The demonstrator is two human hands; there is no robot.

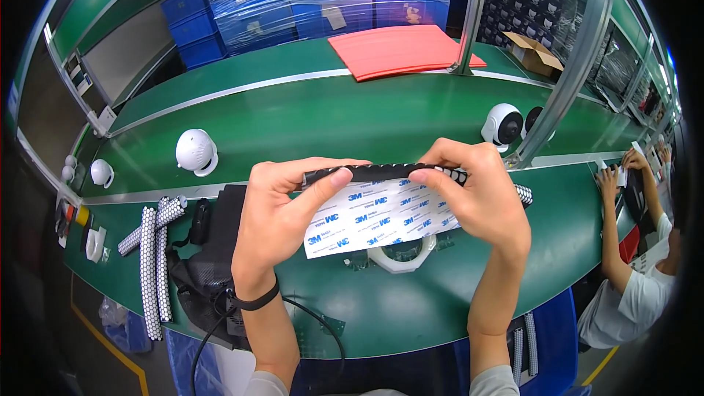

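Printed sheet (pixel 359 224): white, chunky blue logo repeated all over; the smaller blue lines are too tiny for me to read. Hangs at a slant right under the black strip.
Black strip (pixel 385 172): along the sheet's top edge, whitish pattern peeking out at its right end.
Left hand (pixel 282 209): mostly closed, thumb pinning the strip at the sheet's upper left.
Right hand (pixel 480 191): same deal at the upper right; its fingertips are hidden behind the strip.
White ring (pixel 403 268): just below the sheet, top partly covered by it.
Green bench (pixel 411 330): front edge runs well below the sheet, forearms crossing it, decent elbow room between them.
Patterned tubes (pixel 148 271): well left of the sheet, honeycomb print.
Co-worker (pixel 631 301): far right of the sheet, partly cut off, kinda murky.
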